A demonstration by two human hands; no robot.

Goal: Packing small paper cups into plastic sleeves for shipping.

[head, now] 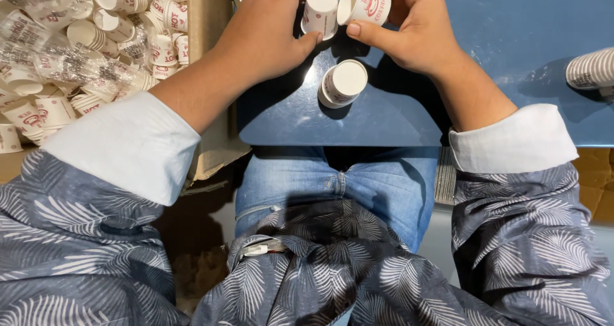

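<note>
A: What do you have at the hands?

B: I see the left hand with its fingers closed around a small white paper cup with red print, thumb pressed on its side. The right hand is clamped on a second cup, tilted, mouth turned toward the first. The two cups sit just beside each other at the top of the view, above the blue table.

A: Anything else on the table?

B: A third cup lies on its side on the blue surface, just below both hands, not touched. At the right edge I see the end of a stack of cups lying flat, well apart from the hands.

A: Left side?

B: A cardboard box full of loose cups and clear plastic wrap, right beside the left forearm. Blue jeans below the table edge.
</note>
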